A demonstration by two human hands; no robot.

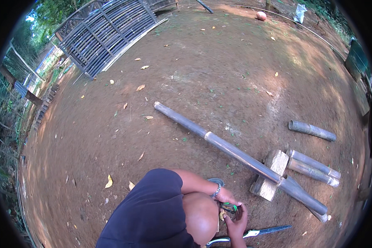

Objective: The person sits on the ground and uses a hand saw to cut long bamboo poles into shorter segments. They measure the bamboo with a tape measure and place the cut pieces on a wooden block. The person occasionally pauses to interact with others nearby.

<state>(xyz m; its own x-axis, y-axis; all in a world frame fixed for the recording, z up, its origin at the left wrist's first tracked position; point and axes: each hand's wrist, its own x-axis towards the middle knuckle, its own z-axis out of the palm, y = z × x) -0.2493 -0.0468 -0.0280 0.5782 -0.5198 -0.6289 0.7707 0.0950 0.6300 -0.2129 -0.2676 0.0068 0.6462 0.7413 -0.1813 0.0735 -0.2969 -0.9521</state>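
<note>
My left hand (226, 196), a chain bracelet at its wrist, reaches past my bent knee and closes on a small black-and-green object (228, 207); its kind is too small to make out. My right hand (236, 225) comes up from the lower edge with its fingers curled against that object. Near its thumb is a small yellowish piece (222, 215), whose kind I cannot tell. On the ground just below the hands lies a handsaw (258, 232) with a white-and-black handle and a dark blade. A round grey thing (216, 181) shows partly behind my left wrist.
A long bamboo pole (239, 155) slants across the dirt, its near part resting on a wooden block (277, 162). Several cut bamboo pieces (312, 130) lie to the right. A bamboo-slat panel (107, 35) stands far left. A reddish ball (261, 16) sits far right.
</note>
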